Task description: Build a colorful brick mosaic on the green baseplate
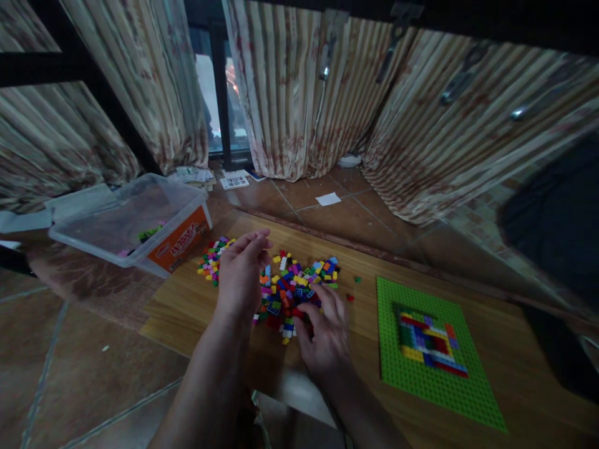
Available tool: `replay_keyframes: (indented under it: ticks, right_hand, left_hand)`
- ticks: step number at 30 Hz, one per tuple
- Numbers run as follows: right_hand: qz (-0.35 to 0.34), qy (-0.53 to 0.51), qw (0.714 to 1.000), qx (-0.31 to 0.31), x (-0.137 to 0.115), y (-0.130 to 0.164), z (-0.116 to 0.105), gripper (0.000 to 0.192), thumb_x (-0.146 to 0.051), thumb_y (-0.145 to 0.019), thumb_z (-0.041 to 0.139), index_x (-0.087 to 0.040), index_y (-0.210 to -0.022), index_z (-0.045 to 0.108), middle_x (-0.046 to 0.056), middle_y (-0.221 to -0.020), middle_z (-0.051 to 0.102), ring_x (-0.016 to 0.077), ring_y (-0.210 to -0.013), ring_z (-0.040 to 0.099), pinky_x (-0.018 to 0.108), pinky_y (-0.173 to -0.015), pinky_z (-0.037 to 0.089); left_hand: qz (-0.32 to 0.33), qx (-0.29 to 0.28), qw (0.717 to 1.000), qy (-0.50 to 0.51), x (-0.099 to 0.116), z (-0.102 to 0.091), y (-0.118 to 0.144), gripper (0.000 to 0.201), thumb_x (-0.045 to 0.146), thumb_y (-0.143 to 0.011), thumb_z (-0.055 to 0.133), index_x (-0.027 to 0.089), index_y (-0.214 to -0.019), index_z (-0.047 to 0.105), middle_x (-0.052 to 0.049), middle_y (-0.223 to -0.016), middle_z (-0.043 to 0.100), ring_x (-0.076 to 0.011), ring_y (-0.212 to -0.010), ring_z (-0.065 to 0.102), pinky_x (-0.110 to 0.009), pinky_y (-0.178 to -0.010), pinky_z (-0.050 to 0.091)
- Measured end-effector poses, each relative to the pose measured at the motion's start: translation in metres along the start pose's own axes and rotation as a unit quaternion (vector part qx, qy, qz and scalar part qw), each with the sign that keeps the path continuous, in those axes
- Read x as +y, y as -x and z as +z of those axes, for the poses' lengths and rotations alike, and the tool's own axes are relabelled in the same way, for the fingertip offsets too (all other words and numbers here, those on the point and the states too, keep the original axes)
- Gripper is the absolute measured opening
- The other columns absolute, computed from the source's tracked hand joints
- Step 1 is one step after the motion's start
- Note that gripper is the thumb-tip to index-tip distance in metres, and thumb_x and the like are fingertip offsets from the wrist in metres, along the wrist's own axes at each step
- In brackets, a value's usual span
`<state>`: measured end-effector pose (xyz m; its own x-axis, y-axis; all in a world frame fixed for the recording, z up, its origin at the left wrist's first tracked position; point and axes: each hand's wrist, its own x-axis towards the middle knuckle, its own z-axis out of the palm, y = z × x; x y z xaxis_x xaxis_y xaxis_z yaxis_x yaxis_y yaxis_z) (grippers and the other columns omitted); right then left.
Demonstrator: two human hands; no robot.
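Note:
A pile of small multicoloured building bricks (pixel 285 287) is spread across the wooden table in front of me. My left hand (pixel 241 271) hovers over the pile's left part, thumb and fingers curled together; whatever they may hold is hidden. At the pile's right edge, my right hand (pixel 327 327) reaches down with fingers apart, its thumb and index fingertips by a red brick (pixel 296 312). Farther right lies a green studded baseplate (pixel 390 355), with a flat patch of coloured bricks (pixel 433 343) on its middle.
A clear plastic bin (pixel 98 246) with an orange label and a few bricks inside stands left of the table (pixel 355 355). Two loose bricks, one green (pixel 358 279) and one red (pixel 350 298), lie between pile and baseplate. Striped curtains (pixel 290 93) hang behind; paper (pixel 328 199) lies on the tiled floor.

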<state>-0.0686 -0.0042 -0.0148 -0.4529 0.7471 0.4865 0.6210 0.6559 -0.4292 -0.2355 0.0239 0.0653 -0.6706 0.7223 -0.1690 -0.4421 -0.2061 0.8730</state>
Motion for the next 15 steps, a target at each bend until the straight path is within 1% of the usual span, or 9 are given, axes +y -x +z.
replay_keyframes:
  ticks: [3,8,11,13,15]
  right_hand:
    - [0.010,-0.011,1.000,-0.001,-0.003,-0.001,0.000,0.011,-0.016,-0.087,0.056,-0.019,-0.092,0.065,0.011,-0.138,0.049,0.0308,-0.131,0.036,0.052,-0.106,0.037]
    - [0.009,-0.036,0.999,0.010,-0.007,-0.003,-0.003,0.015,-0.015,-0.090,0.052,-0.020,-0.087,0.066,0.009,-0.135,0.052,0.0277,-0.133,0.036,0.047,-0.108,0.037]
    - [0.006,-0.039,0.999,0.007,-0.005,-0.003,-0.004,0.013,-0.017,-0.090,0.053,-0.019,-0.088,0.066,0.008,-0.136,0.051,0.0267,-0.133,0.036,0.046,-0.108,0.037]
    - [0.004,-0.036,0.999,0.000,-0.003,-0.003,-0.004,0.011,-0.018,-0.089,0.055,-0.019,-0.092,0.066,0.009,-0.137,0.050,0.0275,-0.133,0.035,0.047,-0.108,0.037]
    - [0.003,-0.034,0.999,-0.004,-0.001,-0.003,-0.005,0.012,-0.020,-0.089,0.057,-0.019,-0.096,0.066,0.010,-0.138,0.049,0.0284,-0.134,0.034,0.049,-0.109,0.037]
  left_hand:
    - [-0.001,-0.001,1.000,-0.007,0.000,0.001,0.000,0.023,0.023,-0.063,0.075,0.011,-0.083,0.072,0.001,-0.069,0.061,-0.0041,-0.052,0.047,-0.016,-0.052,0.038]
    - [-0.002,-0.011,1.000,-0.025,0.000,0.004,0.002,0.022,0.021,-0.062,0.075,0.013,-0.081,0.072,0.001,-0.070,0.061,-0.0040,-0.053,0.049,-0.015,-0.051,0.037]
    - [-0.008,-0.040,0.997,-0.069,-0.004,0.008,0.004,0.023,0.023,-0.063,0.075,0.014,-0.084,0.073,0.001,-0.074,0.063,-0.0041,-0.056,0.050,-0.014,-0.052,0.038]
    - [-0.014,-0.066,0.992,-0.104,-0.008,0.011,0.007,0.023,0.025,-0.066,0.075,0.015,-0.087,0.074,0.000,-0.076,0.064,-0.0048,-0.059,0.050,-0.014,-0.054,0.039]
    - [-0.015,-0.082,0.990,-0.117,-0.011,0.013,0.010,0.023,0.026,-0.067,0.074,0.015,-0.087,0.074,-0.001,-0.077,0.064,-0.0057,-0.060,0.050,-0.015,-0.055,0.040]
